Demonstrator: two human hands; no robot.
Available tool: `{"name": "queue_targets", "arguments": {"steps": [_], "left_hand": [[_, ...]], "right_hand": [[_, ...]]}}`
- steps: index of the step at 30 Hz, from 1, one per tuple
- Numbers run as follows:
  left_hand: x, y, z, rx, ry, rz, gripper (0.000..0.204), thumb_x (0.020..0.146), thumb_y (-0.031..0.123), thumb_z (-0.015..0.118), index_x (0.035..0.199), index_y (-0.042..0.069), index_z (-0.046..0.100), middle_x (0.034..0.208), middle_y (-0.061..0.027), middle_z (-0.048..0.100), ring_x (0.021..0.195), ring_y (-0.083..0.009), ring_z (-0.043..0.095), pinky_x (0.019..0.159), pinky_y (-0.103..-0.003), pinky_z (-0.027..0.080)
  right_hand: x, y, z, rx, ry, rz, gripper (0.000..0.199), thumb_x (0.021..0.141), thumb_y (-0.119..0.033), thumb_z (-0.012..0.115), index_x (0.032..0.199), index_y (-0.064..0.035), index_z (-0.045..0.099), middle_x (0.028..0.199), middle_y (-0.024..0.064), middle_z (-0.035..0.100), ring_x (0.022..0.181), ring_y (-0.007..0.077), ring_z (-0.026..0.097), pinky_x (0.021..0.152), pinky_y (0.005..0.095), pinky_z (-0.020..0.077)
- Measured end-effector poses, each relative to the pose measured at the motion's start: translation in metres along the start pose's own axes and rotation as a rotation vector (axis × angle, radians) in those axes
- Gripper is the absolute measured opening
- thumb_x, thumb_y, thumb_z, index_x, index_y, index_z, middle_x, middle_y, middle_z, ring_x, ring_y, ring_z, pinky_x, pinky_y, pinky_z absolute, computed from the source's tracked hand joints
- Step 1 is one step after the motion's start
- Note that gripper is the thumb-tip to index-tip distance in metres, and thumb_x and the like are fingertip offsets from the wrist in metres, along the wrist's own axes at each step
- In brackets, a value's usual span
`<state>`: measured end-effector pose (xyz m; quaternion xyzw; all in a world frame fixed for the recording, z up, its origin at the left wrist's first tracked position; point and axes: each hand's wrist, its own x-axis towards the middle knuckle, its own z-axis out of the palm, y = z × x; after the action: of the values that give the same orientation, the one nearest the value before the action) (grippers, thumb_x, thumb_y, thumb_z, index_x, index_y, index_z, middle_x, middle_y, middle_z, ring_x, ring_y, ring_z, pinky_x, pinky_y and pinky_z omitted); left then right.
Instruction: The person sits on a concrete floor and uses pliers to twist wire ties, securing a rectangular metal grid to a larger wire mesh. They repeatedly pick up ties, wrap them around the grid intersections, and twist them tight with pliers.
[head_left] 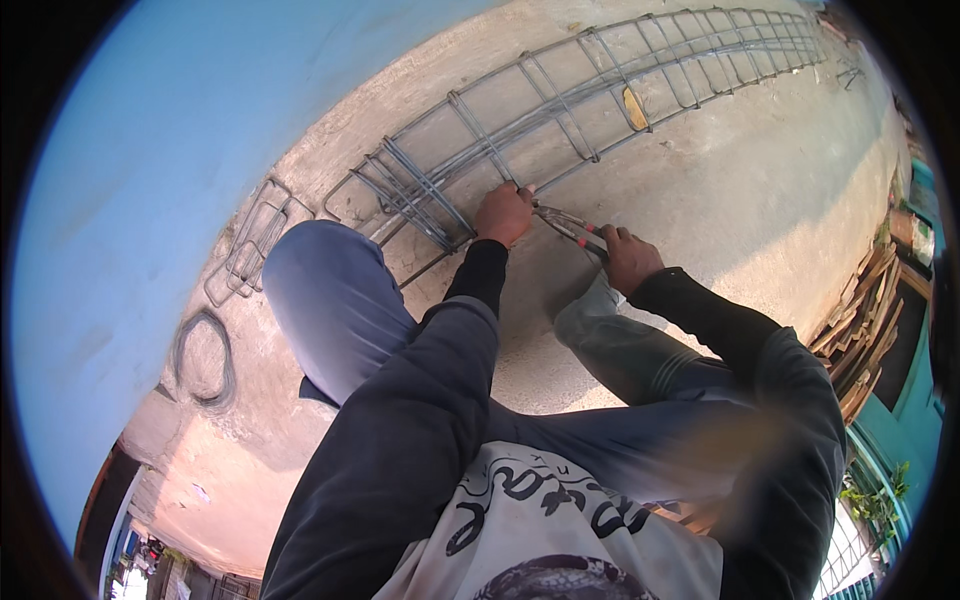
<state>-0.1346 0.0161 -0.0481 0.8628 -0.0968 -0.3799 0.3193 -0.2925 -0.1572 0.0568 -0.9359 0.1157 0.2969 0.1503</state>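
Observation:
A long rebar cage (pixel 575 137) of thin steel bars and square stirrups lies on the concrete, curving away to the far right. My left hand (pixel 505 213) is closed at its near bar, where a stirrup crosses; the fingertips are partly hidden. In my right hand (pixel 630 257) are pincers (pixel 568 228) with red on the handles, their jaws reaching the bar just beside my left fingers. The handles stand somewhat apart. Several loose stirrups (pixel 415 190) are bunched at the cage's near end, left of my left hand.
More bent stirrups (pixel 262 235) lie by the blue wall (pixel 200 110), with a coil of thin wire (pixel 203 357) nearer me. A yellowish piece (pixel 635 108) sits within the cage. Stacked wood strips (pixel 862 315) line the right side. My bent knees flank the work.

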Motion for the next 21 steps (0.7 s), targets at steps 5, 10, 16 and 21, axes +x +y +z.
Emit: {"name": "queue_targets", "arguments": {"steps": [5,10,16,21], "left_hand": [[-0.001,-0.003,-0.004,-0.063,-0.026,0.022,0.044,0.094,0.041,0.06,0.088,-0.002,0.069,0.086,-0.0231,0.07,0.088,-0.0403,0.068,0.08,-0.049,0.051],[-0.023,0.001,0.01,-0.268,0.362,0.062,0.039,0.092,0.037,0.066,0.101,-0.001,0.064,0.092,-0.0211,0.068,0.09,-0.036,0.067,0.08,-0.046,0.052],[-0.068,0.039,0.053,-1.406,0.145,-0.493,0.044,0.094,0.039,0.067,0.115,0.004,0.054,0.099,-0.0134,0.061,0.093,-0.0285,0.061,0.083,-0.041,0.052],[-0.042,0.053,0.05,-2.114,-0.28,-0.653,0.03,0.099,0.038,0.061,0.097,0.008,0.056,0.075,-0.0061,0.054,0.069,-0.0218,0.056,0.071,-0.04,0.052]], "right_hand": [[0.003,0.0,-0.009,0.077,0.006,-0.001,0.028,0.089,-0.018,0.063,0.111,-0.0036,0.054,0.085,0.0192,0.063,0.079,0.042,0.066,0.071,0.0508,0.0525],[0.028,0.001,-0.034,0.646,-0.586,0.401,0.024,0.094,-0.029,0.065,0.095,-0.005,0.062,0.062,0.0052,0.056,0.063,0.0225,0.062,0.055,0.0419,0.0477],[0.019,0.005,-0.023,1.377,-0.851,0.601,0.032,0.097,-0.037,0.056,0.104,-0.0058,0.059,0.074,0.0086,0.057,0.057,0.0201,0.051,0.05,0.0351,0.0412],[0.017,0.012,-0.014,1.569,-0.978,0.618,0.041,0.099,-0.047,0.054,0.107,-0.0069,0.058,0.073,0.0081,0.056,0.058,0.0199,0.052,0.049,0.0333,0.0401]]}}
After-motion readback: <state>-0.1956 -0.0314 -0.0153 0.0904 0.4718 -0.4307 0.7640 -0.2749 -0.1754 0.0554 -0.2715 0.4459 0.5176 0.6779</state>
